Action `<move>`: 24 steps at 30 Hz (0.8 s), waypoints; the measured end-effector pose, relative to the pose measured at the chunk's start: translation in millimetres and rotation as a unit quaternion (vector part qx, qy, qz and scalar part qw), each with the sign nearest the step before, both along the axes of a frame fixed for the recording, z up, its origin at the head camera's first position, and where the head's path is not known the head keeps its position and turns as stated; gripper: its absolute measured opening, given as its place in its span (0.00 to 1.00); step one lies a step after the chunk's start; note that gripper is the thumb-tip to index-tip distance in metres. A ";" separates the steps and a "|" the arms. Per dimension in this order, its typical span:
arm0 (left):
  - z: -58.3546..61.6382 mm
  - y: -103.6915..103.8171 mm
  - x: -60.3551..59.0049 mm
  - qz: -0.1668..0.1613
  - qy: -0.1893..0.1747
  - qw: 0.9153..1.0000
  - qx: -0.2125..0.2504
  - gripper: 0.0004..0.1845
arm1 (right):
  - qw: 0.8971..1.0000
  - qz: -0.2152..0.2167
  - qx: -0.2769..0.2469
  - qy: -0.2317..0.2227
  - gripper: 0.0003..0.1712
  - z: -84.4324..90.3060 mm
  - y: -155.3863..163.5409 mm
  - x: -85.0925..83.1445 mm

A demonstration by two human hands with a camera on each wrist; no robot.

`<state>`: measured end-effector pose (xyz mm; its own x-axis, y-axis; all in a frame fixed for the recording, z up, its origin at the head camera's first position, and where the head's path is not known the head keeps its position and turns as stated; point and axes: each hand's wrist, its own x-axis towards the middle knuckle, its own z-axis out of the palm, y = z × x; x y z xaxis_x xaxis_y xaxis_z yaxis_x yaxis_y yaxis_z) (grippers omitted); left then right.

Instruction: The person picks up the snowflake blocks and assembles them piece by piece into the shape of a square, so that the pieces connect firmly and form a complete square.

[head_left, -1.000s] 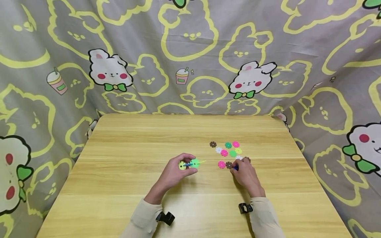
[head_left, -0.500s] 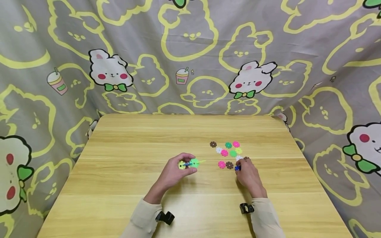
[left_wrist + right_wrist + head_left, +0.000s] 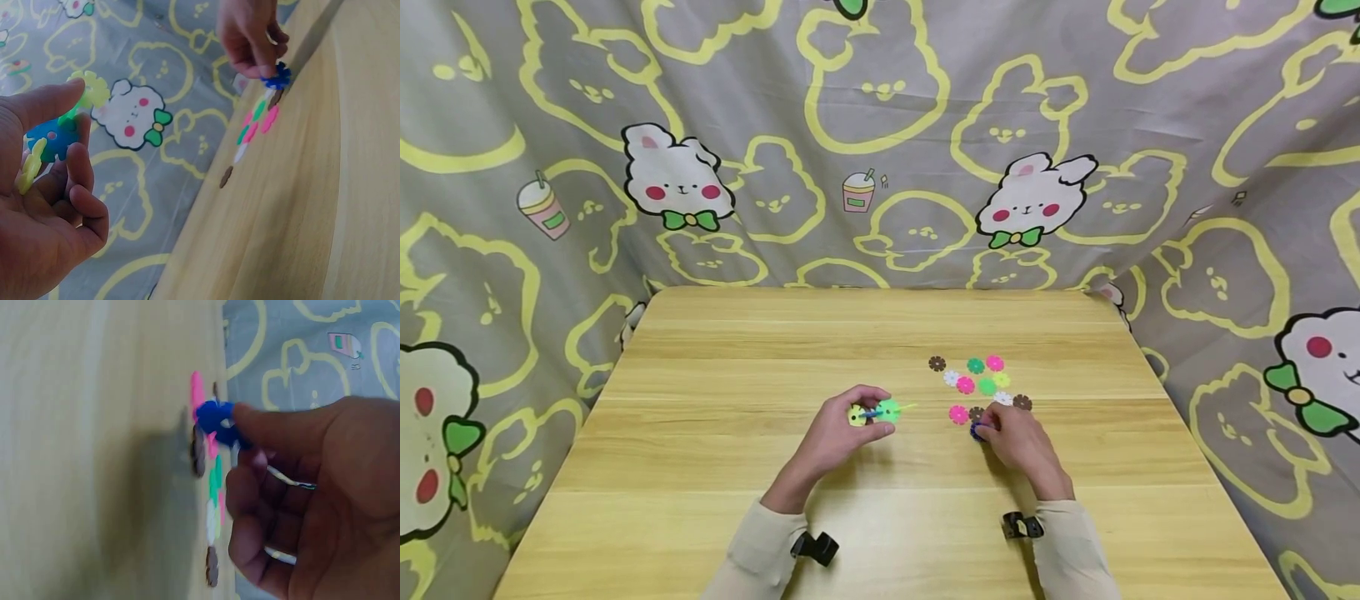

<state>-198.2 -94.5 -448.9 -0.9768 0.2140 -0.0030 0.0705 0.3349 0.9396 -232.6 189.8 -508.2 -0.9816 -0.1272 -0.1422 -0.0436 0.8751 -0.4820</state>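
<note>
My left hand holds a joined chain of notched plastic discs above the table: a yellow disc, a blue disc, a green disc and another yellow disc at the far end. In the left wrist view the thumb lies against that end yellow disc. Thumb and fingertips of my right hand pinch a loose dark blue notched disc, raised off the table by the near side of the scattered discs. Part of the dark blue disc is covered by the fingers.
Loose notched discs lie flat on the wooden table, among them a pink one, a brown one, a green one and a white one. A patterned curtain hangs around the table's back and sides.
My right hand shifts slightly right, then back left and nearer to me, with the dark blue disc in its fingers, uncovering the brown disc at right. The left hand stays almost still.
</note>
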 end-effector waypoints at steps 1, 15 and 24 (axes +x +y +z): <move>0.9 0.0 0.1 0.000 0.000 1.000 -0.002 0.18 | 1.000 0.004 -0.012 0.003 0.06 1.9 -2.0 0.2; -24.7 -2.0 -10.2 0.002 0.014 1.000 -0.013 0.18 | 0.937 0.041 -0.346 -0.021 0.11 39.0 -40.8 0.6; -21.8 -0.3 -10.4 0.006 0.020 1.000 -0.020 0.17 | 0.919 0.071 -0.382 -0.064 0.09 51.7 -56.1 3.0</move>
